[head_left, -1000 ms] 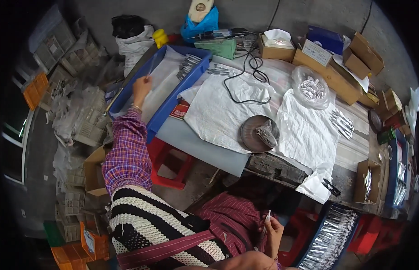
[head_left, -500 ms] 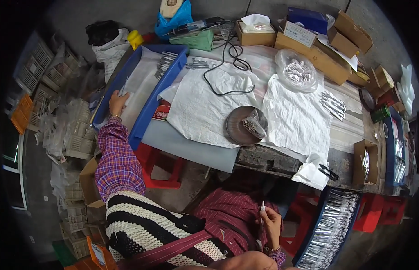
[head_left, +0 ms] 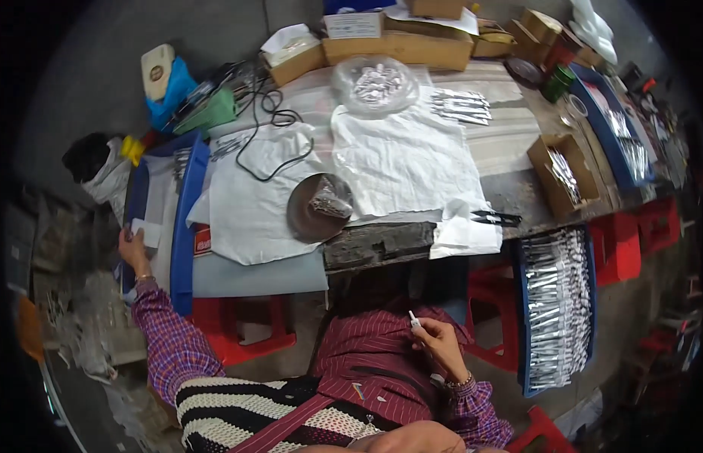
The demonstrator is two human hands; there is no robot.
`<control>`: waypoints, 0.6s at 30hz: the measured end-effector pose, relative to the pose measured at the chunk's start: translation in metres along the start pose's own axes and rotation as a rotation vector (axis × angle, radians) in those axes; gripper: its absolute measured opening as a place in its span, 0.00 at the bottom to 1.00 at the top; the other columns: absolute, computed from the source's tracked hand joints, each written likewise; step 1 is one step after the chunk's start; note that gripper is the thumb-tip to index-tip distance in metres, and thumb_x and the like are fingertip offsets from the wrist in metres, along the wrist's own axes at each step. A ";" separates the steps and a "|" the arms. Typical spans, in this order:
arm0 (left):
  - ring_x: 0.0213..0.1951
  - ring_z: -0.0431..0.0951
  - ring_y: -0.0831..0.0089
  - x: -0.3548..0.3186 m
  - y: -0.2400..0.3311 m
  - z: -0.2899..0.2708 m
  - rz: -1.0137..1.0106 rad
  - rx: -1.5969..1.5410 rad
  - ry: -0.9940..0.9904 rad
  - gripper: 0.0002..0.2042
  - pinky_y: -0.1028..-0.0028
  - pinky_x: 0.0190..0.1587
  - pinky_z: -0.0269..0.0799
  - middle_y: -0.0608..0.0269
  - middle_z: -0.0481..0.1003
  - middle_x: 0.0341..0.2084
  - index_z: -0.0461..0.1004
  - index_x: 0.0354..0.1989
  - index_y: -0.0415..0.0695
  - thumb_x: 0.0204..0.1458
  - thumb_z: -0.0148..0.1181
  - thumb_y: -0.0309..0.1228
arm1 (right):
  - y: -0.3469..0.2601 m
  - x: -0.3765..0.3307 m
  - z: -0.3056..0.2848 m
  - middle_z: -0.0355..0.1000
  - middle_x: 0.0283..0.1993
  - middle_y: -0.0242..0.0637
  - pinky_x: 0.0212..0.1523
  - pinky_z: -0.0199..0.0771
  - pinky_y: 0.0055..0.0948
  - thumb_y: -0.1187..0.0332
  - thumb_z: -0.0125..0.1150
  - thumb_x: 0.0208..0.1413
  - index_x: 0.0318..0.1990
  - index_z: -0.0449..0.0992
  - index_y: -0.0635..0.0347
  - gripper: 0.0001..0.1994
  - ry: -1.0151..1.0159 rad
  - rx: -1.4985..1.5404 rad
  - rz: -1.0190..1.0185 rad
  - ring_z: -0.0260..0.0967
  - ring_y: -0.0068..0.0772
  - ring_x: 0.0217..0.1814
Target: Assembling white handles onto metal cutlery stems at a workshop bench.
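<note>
At the far left, my left hand (head_left: 135,251) is over the long blue tray (head_left: 182,249), its fingers closed on the edge of a flat white rectangular piece (head_left: 148,232). Several slim metal pieces (head_left: 182,162) lie at the far end of that tray. Over my lap, my right hand (head_left: 442,344) pinches a small white piece with a narrow tip (head_left: 415,320), pointing up and away from me. My palm hides the rest of it.
White cloths (head_left: 400,170) cover the table, with a brown round dish (head_left: 302,211) near its front edge. Black snips (head_left: 496,218) lie on the right. Below them stands a blue tray (head_left: 527,381) full of silvery pieces. Red stools (head_left: 242,351) are under the table.
The view has swung right, so the table sits further left. My left hand stays at the blue tray, where a white rectangular piece now shows. My right hand still holds its small white piece.
</note>
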State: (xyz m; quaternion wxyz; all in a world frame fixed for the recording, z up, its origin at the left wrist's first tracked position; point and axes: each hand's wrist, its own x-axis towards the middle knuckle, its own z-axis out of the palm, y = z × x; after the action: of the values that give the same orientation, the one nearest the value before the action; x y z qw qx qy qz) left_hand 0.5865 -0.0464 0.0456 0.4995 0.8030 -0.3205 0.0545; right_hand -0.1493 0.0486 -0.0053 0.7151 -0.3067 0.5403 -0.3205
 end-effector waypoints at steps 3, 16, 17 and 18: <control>0.13 0.57 0.87 0.006 0.031 -0.012 -0.039 -0.301 0.000 0.17 0.81 0.12 0.48 0.74 0.66 0.19 0.74 0.47 0.46 0.45 0.66 0.26 | 0.001 -0.002 -0.002 0.73 0.29 0.28 0.28 0.69 0.16 0.68 0.56 0.57 0.42 0.76 0.66 0.11 -0.034 -0.026 0.000 0.67 0.15 0.28; 0.29 0.72 0.80 -0.250 0.273 0.082 0.418 -0.110 -1.524 0.20 0.80 0.30 0.67 0.66 0.73 0.30 0.71 0.43 0.39 0.37 0.65 0.22 | 0.008 0.002 -0.019 0.72 0.29 0.28 0.25 0.69 0.20 0.63 0.55 0.58 0.42 0.76 0.64 0.13 0.001 -0.164 -0.160 0.68 0.16 0.27; 0.28 0.73 0.80 -0.281 0.286 0.092 0.503 -0.138 -1.755 0.21 0.80 0.30 0.69 0.66 0.74 0.29 0.72 0.42 0.39 0.34 0.68 0.22 | 0.000 -0.002 -0.020 0.71 0.24 0.30 0.24 0.69 0.20 0.62 0.56 0.57 0.39 0.76 0.66 0.14 0.031 -0.182 -0.204 0.68 0.17 0.23; 0.27 0.71 0.81 -0.326 0.309 0.089 0.357 -0.110 -1.813 0.18 0.79 0.29 0.68 0.68 0.75 0.26 0.75 0.37 0.38 0.32 0.69 0.25 | -0.006 -0.007 -0.020 0.70 0.20 0.32 0.23 0.69 0.21 0.62 0.56 0.56 0.36 0.77 0.67 0.14 0.056 -0.199 -0.242 0.68 0.19 0.20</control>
State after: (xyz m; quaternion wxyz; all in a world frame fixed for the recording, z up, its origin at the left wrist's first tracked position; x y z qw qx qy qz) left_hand 0.1329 -0.0623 0.1058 0.0793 0.4525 -0.7101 -0.5336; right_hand -0.1707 0.0483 -0.0009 0.6221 -0.4298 0.5480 -0.3577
